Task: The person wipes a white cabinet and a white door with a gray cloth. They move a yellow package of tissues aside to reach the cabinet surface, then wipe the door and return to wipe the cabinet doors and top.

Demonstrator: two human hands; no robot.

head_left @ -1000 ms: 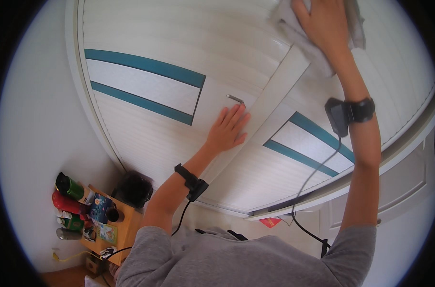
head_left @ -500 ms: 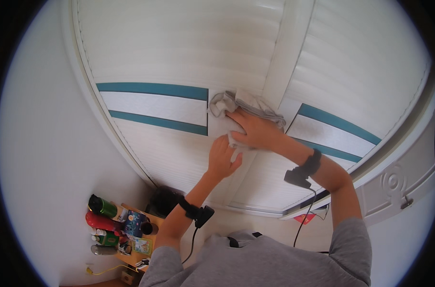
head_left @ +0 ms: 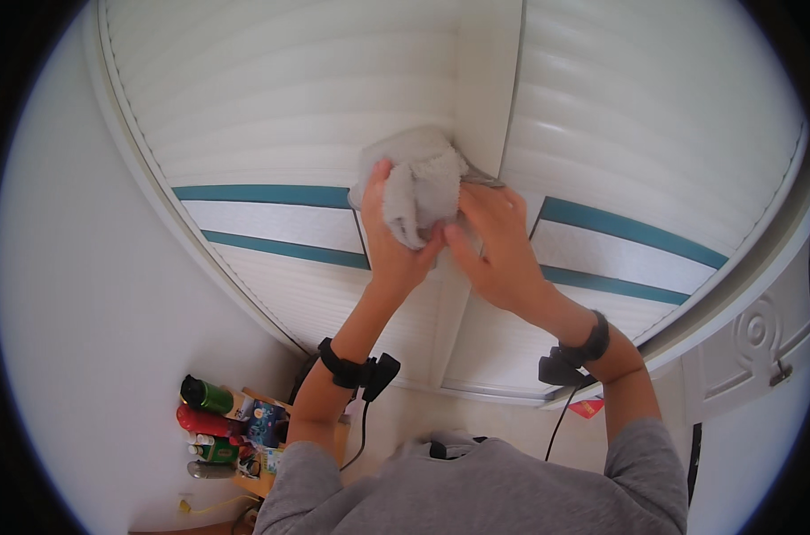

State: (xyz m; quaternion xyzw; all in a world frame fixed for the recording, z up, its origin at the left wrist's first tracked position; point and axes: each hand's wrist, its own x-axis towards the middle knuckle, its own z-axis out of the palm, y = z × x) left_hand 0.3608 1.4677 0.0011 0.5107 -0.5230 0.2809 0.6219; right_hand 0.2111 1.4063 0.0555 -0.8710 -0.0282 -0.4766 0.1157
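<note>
Since the earlier frame, the left grip (head_left: 394, 245) has come up onto the cloth (head_left: 427, 183), which is now bunched between both hands rather than spread under the right grip (head_left: 503, 245). Nearest is the grey shirt (head_left: 512, 490); beyond its sleeves, each wrist wears a black strap, the left strap (head_left: 342, 367) and the right strap (head_left: 592, 343), with a cable running down from each. Farther out, the left grip is closed around the cloth's left side, its thumb along the lower edge. The right grip touches the cloth's right side; its fingertips are partly hidden, so I cannot tell whether it is gripping. The cloth, pale and fluffy, is in front of two white doors, left door (head_left: 289, 107) and right door (head_left: 637, 107), near where they meet, between their teal stripes. Past the left elbow, a green bottle (head_left: 210, 397), a red bottle (head_left: 207, 421) and a blue book (head_left: 267, 423) crowd the orange tabletop (head_left: 259, 486). Toward the right, a red packet (head_left: 587, 408) lies on the floor (head_left: 503, 415).
</note>
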